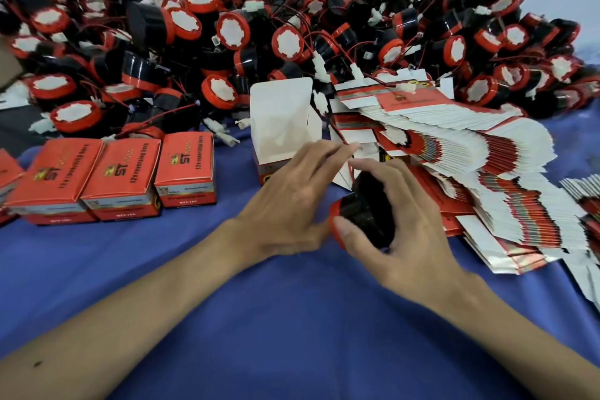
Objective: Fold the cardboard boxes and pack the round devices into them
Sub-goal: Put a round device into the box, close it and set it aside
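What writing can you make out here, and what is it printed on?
"ST": top of the closed red boxes.
"12v reversing horn": the same tops, beside it.
Small print on their front faces: too blurred to read.
Print on the stack of flat boxes: too blurred to read.

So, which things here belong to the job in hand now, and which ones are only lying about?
In use: round device, gripped by the right hand; open box; left hand, fingers straight.
Lying about: pile of devices; flat box stack; closed boxes; blue cloth.
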Available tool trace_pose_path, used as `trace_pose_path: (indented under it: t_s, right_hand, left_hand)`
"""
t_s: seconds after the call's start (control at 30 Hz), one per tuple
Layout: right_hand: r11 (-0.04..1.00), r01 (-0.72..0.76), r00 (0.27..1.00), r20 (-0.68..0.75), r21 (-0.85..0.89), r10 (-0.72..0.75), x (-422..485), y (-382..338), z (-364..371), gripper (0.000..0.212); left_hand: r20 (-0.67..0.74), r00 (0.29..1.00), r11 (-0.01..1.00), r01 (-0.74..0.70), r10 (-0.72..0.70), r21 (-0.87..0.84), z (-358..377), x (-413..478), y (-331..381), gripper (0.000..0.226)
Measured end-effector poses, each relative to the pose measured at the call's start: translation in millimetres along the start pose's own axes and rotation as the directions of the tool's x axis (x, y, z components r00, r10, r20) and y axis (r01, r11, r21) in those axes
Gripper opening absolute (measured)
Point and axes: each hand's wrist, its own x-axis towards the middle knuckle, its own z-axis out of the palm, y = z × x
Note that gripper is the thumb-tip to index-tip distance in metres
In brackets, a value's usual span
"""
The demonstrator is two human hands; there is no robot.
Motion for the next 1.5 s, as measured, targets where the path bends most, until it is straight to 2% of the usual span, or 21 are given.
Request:
trace_pose_path:
  t_s: [0.13, 0.27, 0.37, 0.5, 0.6, 0.77, 0.93, 1.07, 1.13, 1.2, 1.27, 1.4, 1.5]
  right_hand:
    - [0.988, 0.124, 0.988, 0.077, 0.097, -0.132, -2, 11, 2, 0.075]
    - [0.973, 0.218, 0.976, -0.004, 0.077, -0.219, 3, 16, 3, 0.077]
    - [0.973, 0.220, 0.974, -0.061, 0.074, -0.216, 5, 20, 1, 0.074]
    - [0.983, 0.170, 0.985, -0.032, 0.069, -0.168, 6, 24, -1, 0.069]
    - [0.985, 0.122, 0.988, 0.076, 0.119, -0.131, 7, 21, 0, 0.064]
    - [0.980, 0.120, 0.946, 0.280, 0.158, -0.161, 4, 19, -1, 0.066]
    - [0.967, -0.177, 0.844, 0.533, 0.183, 0.054, 0, 27, -6, 0.085]
    - [0.950, -0.134, 0.871, 0.492, 0.280, -0.022, 4, 27, -8, 0.109]
    - [0.942, -0.079, 0.878, 0.469, 0.326, -0.089, 5, 26, -8, 0.113]
    - [0.943, -0.041, 0.893, 0.436, 0.331, -0.114, 6, 25, -10, 0.102]
    - [0.928, -0.069, 0.917, 0.389, 0.367, -0.085, 7, 22, -11, 0.087]
    - [0.886, -0.106, 0.967, 0.254, 0.452, -0.014, 6, 14, -9, 0.062]
    - [0.892, -0.177, 0.976, 0.194, 0.417, 0.102, 4, 12, -6, 0.060]
  left_hand:
    - [0.052, 0.998, 0.991, -0.023, 0.029, -0.128, -1, -2, -4, 0.069]
    - [0.133, 0.989, 0.947, -0.015, 0.061, -0.321, -7, -2, -6, 0.075]
    - [0.176, 0.984, 0.922, 0.034, 0.037, -0.386, -6, -1, -5, 0.081]
    - [0.143, 0.990, 0.937, 0.031, 0.020, -0.349, 0, 0, -4, 0.097]
    - [0.102, 0.994, 0.904, 0.069, -0.029, -0.423, -2, -3, -1, 0.085]
    - [0.007, 0.996, 0.916, 0.081, -0.085, -0.393, -3, -11, -4, 0.075]
    - [-0.072, 0.997, 0.956, -0.023, 0.002, -0.294, -2, -14, 1, 0.076]
    - [-0.087, 0.986, 0.933, -0.166, 0.146, -0.318, -2, -13, 3, 0.072]
    - [-0.095, 0.979, 0.913, -0.201, 0.179, -0.355, -1, -13, 3, 0.064]
    - [-0.105, 0.978, 0.901, -0.206, 0.179, -0.381, -1, -12, 2, 0.060]
    - [-0.147, 0.977, 0.891, -0.200, 0.153, -0.408, 1, -12, 0, 0.058]
    - [-0.297, 0.955, 0.900, -0.125, -0.005, -0.417, 5, -14, -2, 0.066]
    - [-0.332, 0.938, 0.919, -0.039, -0.102, -0.393, 6, -12, -4, 0.067]
